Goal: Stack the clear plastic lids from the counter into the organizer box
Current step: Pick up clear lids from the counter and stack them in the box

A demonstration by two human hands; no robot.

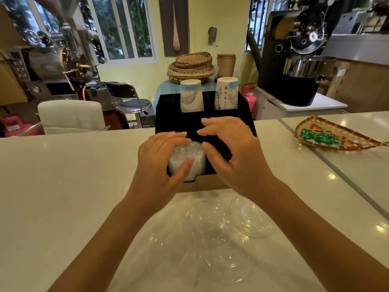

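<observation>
A black organizer box [166,106] stands on the white counter [63,186] straight ahead. Its front left compartment holds a stack of clear plastic lids [190,153]. My left hand [160,159] curls around the left side of that stack, thumb pressed on its front. My right hand [233,152] hovers at the stack's right, fingers spread over the box, thumb tip touching the stack's top edge. Several loose clear lids [210,239] lie on the counter in front of the box, between my forearms; one lid [250,218] lies apart to the right.
Two stacks of upside-down paper cups [191,95] [227,93] fill the box's back compartments. A woven tray [334,135] with a green packet lies on the counter at the right. Coffee roasters, a stool and woven baskets stand beyond the counter.
</observation>
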